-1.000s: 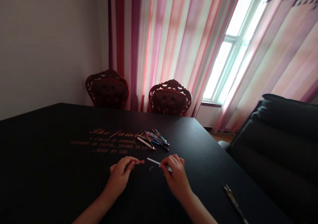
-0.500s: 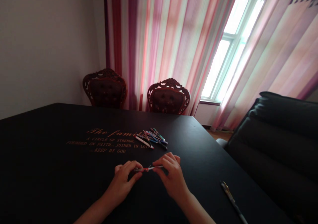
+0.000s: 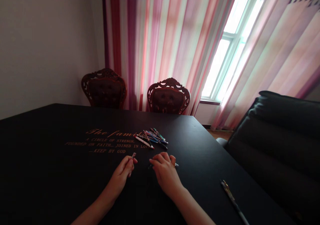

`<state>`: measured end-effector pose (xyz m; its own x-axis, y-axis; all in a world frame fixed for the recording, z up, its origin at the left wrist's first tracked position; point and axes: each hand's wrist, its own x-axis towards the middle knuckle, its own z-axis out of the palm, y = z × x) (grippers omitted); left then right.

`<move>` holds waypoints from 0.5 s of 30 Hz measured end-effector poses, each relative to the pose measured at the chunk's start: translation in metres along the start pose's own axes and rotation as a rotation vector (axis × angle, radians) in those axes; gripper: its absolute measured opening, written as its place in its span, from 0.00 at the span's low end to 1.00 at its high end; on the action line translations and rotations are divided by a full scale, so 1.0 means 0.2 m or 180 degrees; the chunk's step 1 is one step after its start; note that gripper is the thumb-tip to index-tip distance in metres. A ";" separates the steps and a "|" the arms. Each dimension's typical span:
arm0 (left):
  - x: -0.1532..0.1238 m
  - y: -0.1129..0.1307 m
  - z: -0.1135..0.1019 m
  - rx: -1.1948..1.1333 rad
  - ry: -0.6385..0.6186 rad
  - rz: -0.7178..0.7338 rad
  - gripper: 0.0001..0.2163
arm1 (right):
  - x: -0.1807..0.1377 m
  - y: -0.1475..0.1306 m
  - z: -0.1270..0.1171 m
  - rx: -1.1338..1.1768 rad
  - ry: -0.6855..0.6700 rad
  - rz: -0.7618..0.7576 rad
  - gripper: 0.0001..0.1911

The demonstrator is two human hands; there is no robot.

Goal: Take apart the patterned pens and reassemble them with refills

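In my left hand (image 3: pixel 124 167) a small, pale pinkish pen piece (image 3: pixel 134 155) is pinched, its end sticking up past the thumb; my fingers hide the rest. To its right, my right hand (image 3: pixel 163 168) is curled palm down over a slim pen (image 3: pixel 176 165). Only the pen's two ends show, one on each side of the fingers. The hands are apart, low over the black table (image 3: pixel 75 185). Just beyond them lies a loose pile of pens (image 3: pixel 153 138) in several colours, with a white and red pen (image 3: pixel 144 141) at its near left side.
A single dark pen with a gold part (image 3: pixel 228 190) lies near the table's right side. Two carved chairs (image 3: pixel 168 97) stand at the far edge, before a striped curtain (image 3: pixel 160 45). A dark padded seat (image 3: pixel 280 145) is on the right. Gold lettering (image 3: pixel 110 140) marks the tabletop.
The hands have drawn apart, and the pen they held together end to end is now separated. The left hand has turned its piece upright; the right hand has rolled palm down.
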<state>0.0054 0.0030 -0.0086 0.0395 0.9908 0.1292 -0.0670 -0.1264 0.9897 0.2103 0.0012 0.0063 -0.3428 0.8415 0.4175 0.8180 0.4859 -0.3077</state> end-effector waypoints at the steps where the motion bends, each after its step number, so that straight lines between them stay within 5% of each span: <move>1: 0.01 -0.01 0.00 -0.0041 0.0008 -0.0012 0.18 | 0.00 -0.01 0.01 -0.0048 -0.0080 -0.0035 0.15; 8: 0.03 0.00 -0.01 -0.0692 0.0121 -0.0143 0.15 | 0.00 -0.06 -0.02 -0.0093 0.0024 0.0025 0.14; 15: 0.00 0.05 0.01 -0.1904 0.0278 -0.0384 0.09 | -0.05 -0.26 0.03 0.0629 -0.0095 -0.0095 0.06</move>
<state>0.0060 0.0020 0.0010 0.0015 0.9999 -0.0121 -0.6159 0.0104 0.7878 0.1690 -0.0306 0.0126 -0.3814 0.8313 0.4043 0.7018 0.5451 -0.4587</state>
